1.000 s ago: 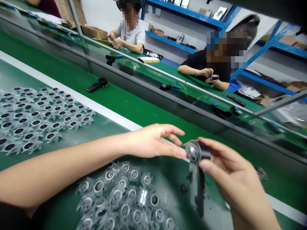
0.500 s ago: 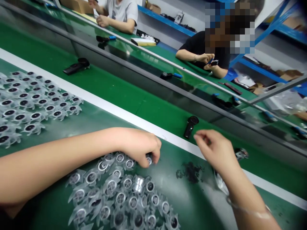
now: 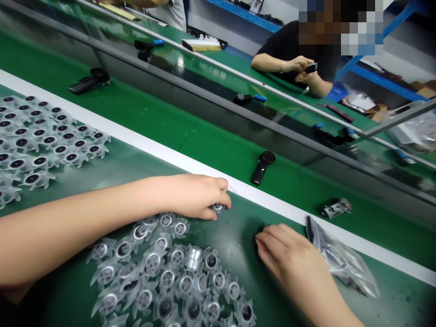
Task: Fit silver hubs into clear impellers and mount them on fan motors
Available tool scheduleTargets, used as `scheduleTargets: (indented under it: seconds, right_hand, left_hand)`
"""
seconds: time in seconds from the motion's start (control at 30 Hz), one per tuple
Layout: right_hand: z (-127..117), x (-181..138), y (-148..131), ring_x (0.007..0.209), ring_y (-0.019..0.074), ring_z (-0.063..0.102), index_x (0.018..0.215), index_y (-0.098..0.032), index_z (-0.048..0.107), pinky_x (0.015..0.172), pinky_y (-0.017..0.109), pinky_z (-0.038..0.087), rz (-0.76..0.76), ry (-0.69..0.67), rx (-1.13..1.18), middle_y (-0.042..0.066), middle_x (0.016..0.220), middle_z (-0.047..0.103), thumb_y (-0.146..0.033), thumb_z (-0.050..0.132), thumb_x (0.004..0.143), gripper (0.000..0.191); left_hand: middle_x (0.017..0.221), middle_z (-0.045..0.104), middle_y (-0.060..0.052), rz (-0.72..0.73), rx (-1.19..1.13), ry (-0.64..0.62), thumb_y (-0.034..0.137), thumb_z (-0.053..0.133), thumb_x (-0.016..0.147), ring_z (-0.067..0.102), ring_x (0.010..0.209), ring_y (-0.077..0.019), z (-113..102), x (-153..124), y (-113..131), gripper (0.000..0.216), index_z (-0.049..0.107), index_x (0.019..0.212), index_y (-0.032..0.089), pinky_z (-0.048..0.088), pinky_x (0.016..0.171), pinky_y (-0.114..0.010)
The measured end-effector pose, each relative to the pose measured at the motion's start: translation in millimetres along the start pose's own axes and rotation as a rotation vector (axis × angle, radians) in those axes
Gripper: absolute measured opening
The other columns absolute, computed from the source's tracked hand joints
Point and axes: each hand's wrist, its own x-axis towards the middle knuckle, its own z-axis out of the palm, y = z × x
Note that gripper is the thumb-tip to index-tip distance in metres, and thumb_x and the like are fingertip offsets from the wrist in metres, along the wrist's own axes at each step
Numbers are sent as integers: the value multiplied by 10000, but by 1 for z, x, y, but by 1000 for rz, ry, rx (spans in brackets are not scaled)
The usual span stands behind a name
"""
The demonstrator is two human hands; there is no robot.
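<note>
Pinching one small clear fan wheel [image 3: 217, 208] between thumb and fingertips, the left hand [image 3: 195, 196] is closed on it at the far edge of a heap of fan wheels [image 3: 170, 272] on the green worktop [image 3: 238, 227]. The pinched wheel sits low at the worktop, near the white stripe [image 3: 153, 151]. The right hand [image 3: 289, 259] lies palm down on the worktop with fingers stretched and released, grasping nothing that I can see. Just beside it, on the right, is a clear plastic bag [image 3: 344, 263] with dark parts inside. Far to the left stand rows of fan wheels [image 3: 41, 136]. Beyond the stripe a black handheld device [image 3: 262, 167] lies on the green belt [image 3: 170, 122], and a small metal part [image 3: 335, 208] lies apart from it. Across the belt, a co-worker's hands [image 3: 299, 68] hold a small dark thing.
</note>
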Motion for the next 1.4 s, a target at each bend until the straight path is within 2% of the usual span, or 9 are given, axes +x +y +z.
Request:
scheduleTargets:
  seconds: [0.2, 0.4, 0.53, 0.6, 0.73, 1.0, 1.23, 1.33, 1.4]
  right_hand:
    - [6, 9, -6, 666, 222, 532, 745, -184, 600, 597, 359, 358, 30, 38, -118, 55, 725, 580, -150, 511, 972, 246]
    - [-26, 39, -16, 621, 124, 564, 867, -221, 518, 548, 227, 455, 151, 119, 118, -12, 739, 569, -165, 472, 999, 151]
    - [-50, 57, -34, 750, 106, 613, 961, -254, 541, 643, 195, 505, 261, 340, 595, -15, 857, 612, -216, 462, 1042, 120]
    - [-52, 59, -40, 797, 112, 601, 969, -263, 571, 689, 205, 503, 251, 410, 663, -13, 886, 610, -220, 512, 1023, 90]
    - [-48, 55, -45, 763, 109, 572, 992, -269, 594, 649, 206, 480, 272, 438, 611, -10, 894, 611, -213, 550, 1000, 71]
    - [-51, 53, -53, 619, 106, 557, 945, -262, 596, 583, 239, 465, 298, 458, 490, -25, 782, 584, -192, 558, 978, 86]
    - [-52, 54, -61, 632, 119, 586, 943, -265, 604, 583, 250, 472, 309, 467, 351, -10, 806, 631, -199, 541, 987, 102]
    - [-51, 51, -69, 733, 161, 650, 1082, -256, 628, 672, 286, 516, 188, 483, 123, 27, 883, 691, -136, 565, 952, 187]
    - [-51, 47, -68, 767, 192, 666, 1302, -217, 599, 715, 318, 535, 54, 481, 16, 59, 926, 712, -74, 600, 902, 425]
  left_hand:
    - [1047, 712, -75, 49, -92, 175, 257, 751, 824, 675, 995, -247, 2, 6, -10, 315, 754, 1133, 193, 498, 816, -309]
    - [1033, 759, -62, -65, -1086, 507, 272, 845, 758, 703, 904, -146, -1, 12, 6, 454, 740, 1187, 166, 565, 852, -267]
    - [994, 780, 2, 13, -1567, 478, 97, 856, 717, 719, 847, -60, -4, 10, 33, 463, 743, 1153, 202, 569, 811, -161]
    - [952, 783, 10, 53, -1683, 421, 69, 848, 719, 730, 827, -57, -4, 8, 43, 440, 754, 1126, 206, 584, 825, -167]
    - [952, 788, -8, 35, -1738, 378, 15, 859, 662, 751, 883, -99, -3, 5, 53, 449, 763, 1067, 184, 613, 883, -230]
    - [985, 773, -28, 46, -1538, 481, 13, 892, 572, 746, 954, -171, -1, 4, 54, 462, 757, 982, 176, 599, 984, -357]
    - [941, 772, 5, 13, -1539, 504, 13, 911, 543, 736, 923, -125, 4, 4, 55, 473, 759, 954, 193, 591, 965, -283]
    - [918, 770, 0, -25, -1565, 557, 63, 932, 551, 739, 872, -110, 6, 6, 55, 438, 756, 936, 173, 607, 898, -245]
    - [900, 768, 2, -43, -1612, 587, 92, 942, 557, 738, 829, -93, 5, 7, 55, 419, 749, 923, 161, 610, 841, -212]
